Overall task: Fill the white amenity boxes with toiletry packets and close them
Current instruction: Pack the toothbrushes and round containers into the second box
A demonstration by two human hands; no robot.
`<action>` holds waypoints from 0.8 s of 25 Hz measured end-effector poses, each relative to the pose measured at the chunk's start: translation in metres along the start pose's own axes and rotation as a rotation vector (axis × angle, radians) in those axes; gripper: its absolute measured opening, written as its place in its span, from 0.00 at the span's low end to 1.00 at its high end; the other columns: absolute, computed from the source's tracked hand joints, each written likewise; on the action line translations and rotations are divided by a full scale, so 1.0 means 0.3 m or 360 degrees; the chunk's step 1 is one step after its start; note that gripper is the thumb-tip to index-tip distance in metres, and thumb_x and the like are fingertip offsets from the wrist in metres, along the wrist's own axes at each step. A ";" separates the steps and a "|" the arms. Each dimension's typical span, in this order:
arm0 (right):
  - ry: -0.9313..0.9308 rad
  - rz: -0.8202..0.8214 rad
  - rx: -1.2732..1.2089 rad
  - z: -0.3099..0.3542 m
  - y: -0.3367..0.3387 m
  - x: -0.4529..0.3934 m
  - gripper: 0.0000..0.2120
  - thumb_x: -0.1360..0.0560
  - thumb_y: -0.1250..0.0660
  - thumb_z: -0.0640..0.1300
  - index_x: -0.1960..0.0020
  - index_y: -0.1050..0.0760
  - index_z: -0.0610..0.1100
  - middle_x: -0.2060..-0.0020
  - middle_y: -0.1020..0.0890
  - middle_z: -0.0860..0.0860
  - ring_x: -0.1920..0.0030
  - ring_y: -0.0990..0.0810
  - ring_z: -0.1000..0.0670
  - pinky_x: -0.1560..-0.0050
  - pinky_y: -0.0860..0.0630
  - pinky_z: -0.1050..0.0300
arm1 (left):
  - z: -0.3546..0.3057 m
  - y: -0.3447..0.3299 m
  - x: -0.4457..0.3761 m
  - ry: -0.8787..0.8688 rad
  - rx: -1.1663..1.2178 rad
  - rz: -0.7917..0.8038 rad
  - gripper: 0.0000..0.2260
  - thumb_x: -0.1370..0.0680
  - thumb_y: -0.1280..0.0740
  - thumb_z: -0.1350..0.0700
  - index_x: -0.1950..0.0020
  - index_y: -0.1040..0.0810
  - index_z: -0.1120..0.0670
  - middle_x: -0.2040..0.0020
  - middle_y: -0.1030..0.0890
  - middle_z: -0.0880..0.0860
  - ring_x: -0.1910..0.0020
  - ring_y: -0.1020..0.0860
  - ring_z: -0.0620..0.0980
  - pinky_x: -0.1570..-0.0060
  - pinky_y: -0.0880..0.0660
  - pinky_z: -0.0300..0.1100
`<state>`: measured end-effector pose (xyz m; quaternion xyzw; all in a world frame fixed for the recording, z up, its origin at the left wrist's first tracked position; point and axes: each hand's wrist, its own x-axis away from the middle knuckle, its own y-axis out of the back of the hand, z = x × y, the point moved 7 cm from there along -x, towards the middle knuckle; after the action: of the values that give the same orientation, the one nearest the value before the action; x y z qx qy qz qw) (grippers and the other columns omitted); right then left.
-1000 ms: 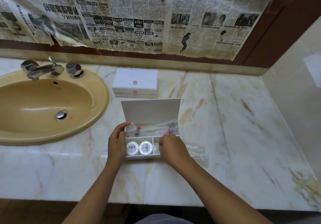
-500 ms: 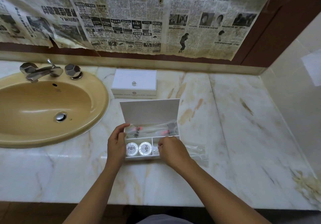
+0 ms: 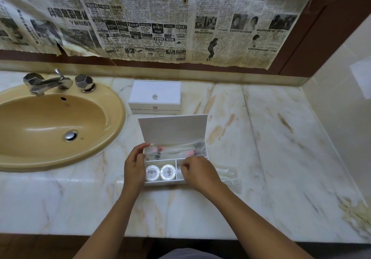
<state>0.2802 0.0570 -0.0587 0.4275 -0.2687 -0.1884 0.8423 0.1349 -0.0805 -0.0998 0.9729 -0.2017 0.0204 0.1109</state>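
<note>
An open white amenity box (image 3: pixel 164 182) stands on the marble counter with its lid (image 3: pixel 172 130) upright. Long clear toiletry packets (image 3: pixel 174 150) lie in its rear compartment, and two round wrapped soaps (image 3: pixel 152 172) sit in the front left one. My left hand (image 3: pixel 134 166) grips the box's left end, with its fingertips over the rear corner. My right hand (image 3: pixel 198 172) is curled over the front right compartment, pinching a clear packet there and hiding most of it. A second white box (image 3: pixel 154 94) stands closed behind.
Loose clear packets (image 3: pixel 226 174) lie just right of the open box. A tan sink (image 3: pixel 50 126) with a chrome tap (image 3: pixel 48 83) fills the left. A tiled wall (image 3: pixel 341 118) bounds the right, with crumpled scraps (image 3: pixel 357 212) near the counter's front corner.
My right hand has shifted slightly within the front right compartment. My left hand keeps its hold on the box's left end. The lid has not moved.
</note>
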 end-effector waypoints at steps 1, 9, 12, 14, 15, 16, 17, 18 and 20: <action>0.0015 -0.0063 -0.0007 0.000 0.024 0.004 0.10 0.25 0.41 0.42 0.57 0.21 0.44 0.59 0.18 0.45 0.57 0.24 0.44 0.61 0.32 0.58 | 0.001 0.000 0.000 0.0003 -0.0001 0.0003 0.18 0.23 0.46 0.69 0.46 0.20 0.54 0.48 0.19 0.47 0.50 0.24 0.33 0.48 0.28 0.32; -0.0103 -0.0677 -0.0268 -0.116 0.217 0.033 0.08 0.23 0.37 0.44 0.50 0.20 0.45 0.55 0.20 0.50 0.54 0.24 0.51 0.57 0.30 0.61 | -0.002 0.000 0.000 -0.0013 -0.0016 0.0005 0.18 0.22 0.46 0.70 0.45 0.20 0.57 0.47 0.19 0.48 0.50 0.24 0.31 0.51 0.31 0.23; -0.0203 -0.0595 -0.0054 -0.200 0.197 0.017 0.10 0.23 0.38 0.41 0.44 0.22 0.45 0.49 0.22 0.48 0.45 0.26 0.49 0.51 0.28 0.57 | -0.009 -0.002 0.005 -0.0022 -0.0018 0.0018 0.18 0.22 0.46 0.69 0.45 0.20 0.55 0.48 0.19 0.47 0.50 0.24 0.31 0.52 0.30 0.24; -0.0317 -0.0366 0.0078 -0.252 0.153 0.003 0.13 0.23 0.38 0.39 0.40 0.23 0.46 0.43 0.23 0.48 0.41 0.27 0.47 0.46 0.28 0.56 | -0.010 -0.003 0.006 -0.0023 -0.0015 0.0026 0.18 0.22 0.46 0.69 0.46 0.20 0.54 0.48 0.19 0.47 0.50 0.24 0.32 0.52 0.29 0.24; -0.0364 -0.0249 0.0137 -0.270 0.130 0.002 0.15 0.24 0.38 0.38 0.38 0.24 0.46 0.41 0.24 0.48 0.40 0.27 0.46 0.44 0.28 0.55 | -0.010 -0.003 0.006 -0.0023 -0.0017 0.0025 0.18 0.22 0.46 0.69 0.46 0.20 0.54 0.48 0.19 0.47 0.50 0.24 0.32 0.52 0.30 0.24; -0.0399 -0.0154 0.0186 -0.283 0.109 0.004 0.16 0.24 0.38 0.38 0.37 0.24 0.46 0.40 0.24 0.48 0.40 0.27 0.46 0.43 0.29 0.55 | -0.011 -0.003 0.006 -0.0022 -0.0022 0.0022 0.18 0.22 0.46 0.69 0.46 0.20 0.54 0.48 0.19 0.47 0.50 0.24 0.32 0.52 0.30 0.24; -0.0420 -0.0087 0.0216 -0.291 0.094 0.007 0.17 0.24 0.38 0.37 0.37 0.25 0.46 0.40 0.25 0.48 0.40 0.28 0.46 0.43 0.29 0.55 | -0.010 -0.002 0.006 -0.0018 -0.0026 0.0020 0.18 0.22 0.46 0.69 0.45 0.20 0.55 0.48 0.19 0.47 0.50 0.24 0.31 0.52 0.30 0.23; -0.0431 -0.0048 0.0228 -0.296 0.082 0.011 0.17 0.25 0.38 0.36 0.38 0.24 0.46 0.41 0.24 0.48 0.40 0.28 0.46 0.43 0.29 0.55 | -0.010 -0.002 0.006 -0.0012 -0.0029 0.0015 0.18 0.22 0.46 0.69 0.45 0.20 0.55 0.48 0.19 0.47 0.50 0.24 0.31 0.52 0.30 0.23; -0.0430 -0.0049 0.0220 -0.298 0.078 0.015 0.16 0.26 0.40 0.34 0.42 0.22 0.46 0.44 0.23 0.49 0.43 0.27 0.46 0.47 0.29 0.55 | -0.011 -0.002 0.008 -0.0005 -0.0030 0.0009 0.18 0.22 0.47 0.69 0.45 0.20 0.56 0.47 0.19 0.48 0.51 0.24 0.30 0.53 0.31 0.22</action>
<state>0.3407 0.1231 -0.0820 0.4592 -0.3853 -0.2383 0.7641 0.1372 -0.0801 -0.0964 0.9713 -0.2048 0.0173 0.1198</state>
